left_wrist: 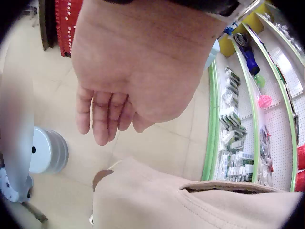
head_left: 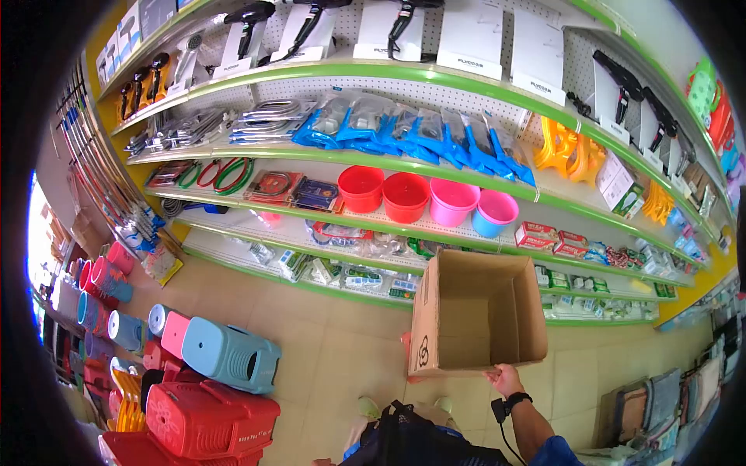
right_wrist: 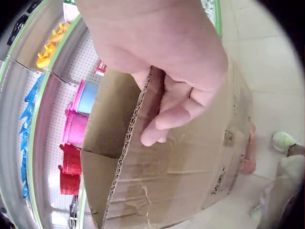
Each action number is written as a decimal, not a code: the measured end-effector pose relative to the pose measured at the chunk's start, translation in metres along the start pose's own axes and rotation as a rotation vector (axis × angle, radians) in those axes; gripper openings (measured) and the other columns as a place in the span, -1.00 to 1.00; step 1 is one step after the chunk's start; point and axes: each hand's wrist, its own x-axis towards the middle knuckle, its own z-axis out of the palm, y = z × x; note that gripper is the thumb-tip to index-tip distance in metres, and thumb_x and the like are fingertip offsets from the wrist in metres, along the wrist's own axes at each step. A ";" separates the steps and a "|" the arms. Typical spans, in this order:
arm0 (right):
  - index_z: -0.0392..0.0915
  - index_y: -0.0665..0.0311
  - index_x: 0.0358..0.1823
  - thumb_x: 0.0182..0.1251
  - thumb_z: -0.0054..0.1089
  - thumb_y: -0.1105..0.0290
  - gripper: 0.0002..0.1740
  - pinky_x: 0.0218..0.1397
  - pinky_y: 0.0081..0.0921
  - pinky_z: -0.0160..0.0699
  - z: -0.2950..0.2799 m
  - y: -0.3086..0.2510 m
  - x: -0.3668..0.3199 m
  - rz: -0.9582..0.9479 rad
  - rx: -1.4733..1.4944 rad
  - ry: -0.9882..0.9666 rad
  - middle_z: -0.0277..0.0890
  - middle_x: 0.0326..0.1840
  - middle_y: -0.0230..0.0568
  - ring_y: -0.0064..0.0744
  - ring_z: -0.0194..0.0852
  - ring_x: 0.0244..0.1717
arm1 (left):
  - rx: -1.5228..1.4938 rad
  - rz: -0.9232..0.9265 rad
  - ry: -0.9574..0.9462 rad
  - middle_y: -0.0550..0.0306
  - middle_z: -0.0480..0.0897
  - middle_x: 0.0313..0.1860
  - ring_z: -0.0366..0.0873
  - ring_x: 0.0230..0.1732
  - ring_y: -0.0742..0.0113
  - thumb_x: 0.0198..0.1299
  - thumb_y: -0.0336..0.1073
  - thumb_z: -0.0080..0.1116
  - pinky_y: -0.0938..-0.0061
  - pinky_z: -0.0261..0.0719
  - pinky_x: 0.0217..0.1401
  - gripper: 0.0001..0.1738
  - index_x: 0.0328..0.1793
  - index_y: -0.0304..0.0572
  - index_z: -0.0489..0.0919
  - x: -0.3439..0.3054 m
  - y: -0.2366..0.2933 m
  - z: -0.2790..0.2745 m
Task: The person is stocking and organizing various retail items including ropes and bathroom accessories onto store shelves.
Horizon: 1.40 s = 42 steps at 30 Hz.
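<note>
One right hand (head_left: 507,380) pinched the near rim of an open brown cardboard box (head_left: 482,303) before green-edged white shelves (head_left: 350,72), probably light and stiff-walled though creased, so best held by opposite rims, while the left hand (left_wrist: 138,71) hung with fingers loose.

Blue sleeve (head_left: 561,452); beige trousers (left_wrist: 143,195) with a slit pocket (left_wrist: 224,187); pale green shoes (right_wrist: 283,140). Bare right hand (head_left: 507,380) – black wristband (head_left: 517,399), small black box (head_left: 498,409), thin black cable (head_left: 508,441). Bare left hand (left_wrist: 138,71) – black band (left_wrist: 205,5) at the wrist.
</note>
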 end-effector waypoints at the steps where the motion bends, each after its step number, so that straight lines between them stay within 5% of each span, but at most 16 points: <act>1: 0.40 0.30 -0.21 0.41 0.03 0.40 -0.89 -0.17 -0.13 0.69 -0.011 0.008 0.009 -0.008 0.040 0.007 0.62 -0.27 0.13 0.22 0.72 -0.13 | -0.221 -0.105 0.036 -0.35 0.62 -0.21 0.60 -0.17 -0.22 0.19 0.03 0.05 0.02 0.55 -0.11 -0.55 -0.13 -0.28 0.52 0.002 -0.005 -0.009; 5: 0.32 0.45 0.03 0.48 -0.06 0.34 -0.71 -0.27 -0.14 0.70 0.010 0.005 -0.011 -0.037 -0.052 0.171 0.58 -0.27 0.15 0.19 0.74 -0.19 | -1.170 -0.396 0.092 -0.34 0.59 -0.24 0.56 -0.22 -0.22 0.22 0.05 -0.01 0.08 0.51 -0.13 -0.57 -0.19 -0.23 0.47 0.008 -0.031 -0.039; 8: 0.27 0.40 0.21 0.51 -0.10 0.29 -0.61 -0.31 -0.15 0.69 0.024 0.001 -0.011 -0.063 -0.109 0.235 0.63 -0.23 0.23 0.16 0.75 -0.20 | -1.338 -0.411 -0.112 -0.33 0.56 -0.26 0.52 -0.26 -0.21 0.24 0.06 -0.05 0.13 0.48 -0.14 -0.58 -0.24 -0.20 0.43 0.017 -0.040 -0.079; 11: 0.29 0.28 0.11 0.53 -0.13 0.23 -0.69 -0.32 -0.19 0.68 0.037 0.005 -0.003 -0.071 -0.165 0.311 0.66 -0.29 0.20 0.12 0.76 -0.23 | -0.853 -0.205 -0.253 -0.19 0.62 -0.27 0.60 -0.19 -0.09 0.25 0.03 0.03 0.13 0.53 -0.16 -0.59 -0.23 -0.23 0.48 0.056 -0.023 -0.133; 15: 0.32 0.30 -0.09 0.50 -0.15 0.25 -0.76 -0.51 -0.27 0.64 0.041 0.015 0.008 -0.134 -0.157 0.414 0.64 -0.36 0.17 0.08 0.75 -0.40 | -0.436 -0.062 0.531 0.16 0.70 -0.59 0.68 -0.54 0.33 0.18 -0.22 0.07 0.32 0.66 -0.37 -0.70 -0.47 -0.18 0.72 0.076 0.060 -0.213; 17: 0.30 0.31 -0.21 0.47 -0.15 0.33 -0.82 -0.67 -0.29 0.57 0.038 0.016 0.012 -0.224 -0.231 0.482 0.59 -0.44 0.13 0.02 0.70 -0.57 | -0.355 0.180 0.669 0.11 0.69 -0.63 0.70 -0.53 0.27 0.20 -0.18 0.08 0.32 0.67 -0.36 -0.66 -0.50 -0.15 0.74 0.105 0.088 -0.273; 19: 0.31 0.38 -0.18 0.44 -0.16 0.38 -0.82 -0.73 -0.30 0.52 0.053 0.018 0.000 -0.276 -0.206 0.528 0.52 -0.49 0.08 -0.02 0.64 -0.66 | 0.214 0.443 0.853 -0.15 0.68 -0.55 0.72 -0.47 -0.02 0.21 -0.18 0.15 0.19 0.66 -0.34 -0.70 -0.44 -0.22 0.71 0.142 0.121 -0.353; 20: 0.32 0.41 -0.15 0.44 -0.15 0.38 -0.80 -0.73 -0.30 0.51 0.057 0.020 -0.002 -0.329 -0.206 0.554 0.50 -0.50 0.05 -0.05 0.61 -0.68 | -0.013 0.385 0.920 -0.15 0.67 -0.54 0.70 -0.45 -0.10 0.22 -0.20 0.16 0.10 0.63 -0.37 -0.70 -0.45 -0.26 0.68 0.111 0.193 -0.391; 22: 0.34 0.46 -0.06 0.43 -0.14 0.36 -0.74 -0.73 -0.30 0.46 0.058 0.020 0.008 -0.432 -0.211 0.587 0.45 -0.52 -0.01 -0.16 0.51 -0.72 | 0.201 0.651 1.080 -0.19 0.66 -0.47 0.67 -0.43 -0.16 0.32 -0.18 0.19 0.05 0.56 -0.42 -0.73 -0.28 -0.24 0.65 0.142 0.245 -0.475; 25: 0.29 0.40 -0.21 0.46 -0.15 0.40 -0.83 -0.75 -0.32 0.31 0.068 0.024 0.008 -0.451 -0.165 0.697 0.42 -0.52 -0.09 -0.28 0.37 -0.74 | 0.117 0.902 1.182 -0.14 0.71 -0.35 0.69 -0.33 -0.14 0.35 -0.28 0.20 0.12 0.60 -0.30 -0.83 -0.17 -0.26 0.62 0.059 0.433 -0.568; 28: 0.36 0.50 0.05 0.47 -0.23 0.48 -0.73 -0.75 -0.28 0.20 0.062 0.029 0.014 -0.471 -0.157 0.662 0.40 -0.50 -0.09 -0.32 0.29 -0.75 | 0.225 1.173 1.338 -0.16 0.70 -0.29 0.68 -0.27 -0.13 0.33 -0.33 0.21 0.13 0.59 -0.22 -0.85 -0.11 -0.29 0.61 0.016 0.589 -0.638; 33: 0.35 0.42 -0.07 0.44 -0.15 0.37 -0.76 -0.83 -0.36 0.33 0.030 0.056 0.040 -0.497 -0.184 0.865 0.45 -0.53 -0.07 -0.29 0.37 -0.81 | 0.427 1.392 1.603 -0.07 0.64 -0.30 0.61 -0.22 -0.07 0.30 -0.37 0.24 0.14 0.55 -0.14 -0.89 -0.18 -0.27 0.58 -0.017 0.734 -0.688; 36: 0.33 0.46 0.03 0.46 -0.13 0.36 -0.71 -0.81 -0.33 0.38 0.026 0.057 0.029 -0.486 -0.250 0.702 0.50 -0.44 -0.01 -0.28 0.45 -0.76 | 0.449 1.527 1.675 -0.06 0.62 -0.31 0.60 -0.24 -0.06 0.29 -0.40 0.24 0.16 0.52 -0.15 -0.90 -0.21 -0.27 0.57 -0.032 0.794 -0.693; 39: 0.28 0.51 0.19 0.39 -0.03 0.43 -0.59 -0.45 -0.21 0.70 0.018 0.063 0.030 -0.429 -0.378 0.904 0.54 -0.17 0.15 -0.11 0.67 -0.41 | 0.539 1.631 1.673 -0.06 0.60 -0.33 0.58 -0.27 -0.07 0.28 -0.40 0.23 0.17 0.50 -0.18 -0.90 -0.24 -0.29 0.58 -0.026 0.830 -0.709; 41: 0.21 0.55 0.34 0.29 0.10 0.48 -0.40 0.15 -0.02 0.64 -0.045 0.095 0.072 -0.983 -0.699 0.859 0.47 0.12 0.31 0.14 0.60 0.08 | 0.641 1.637 1.682 -0.06 0.60 -0.36 0.55 -0.29 -0.08 0.29 -0.36 0.22 0.16 0.48 -0.21 -0.86 -0.28 -0.28 0.58 -0.022 0.848 -0.714; 42: 0.20 0.56 0.37 0.22 0.22 0.51 -0.31 0.49 0.02 0.28 -0.015 0.080 0.046 -0.576 -0.992 1.142 0.34 0.31 0.39 0.32 0.35 0.34 | 0.632 1.637 1.681 -0.06 0.60 -0.36 0.55 -0.29 -0.08 0.29 -0.36 0.22 0.16 0.48 -0.21 -0.86 -0.28 -0.28 0.58 -0.019 0.856 -0.719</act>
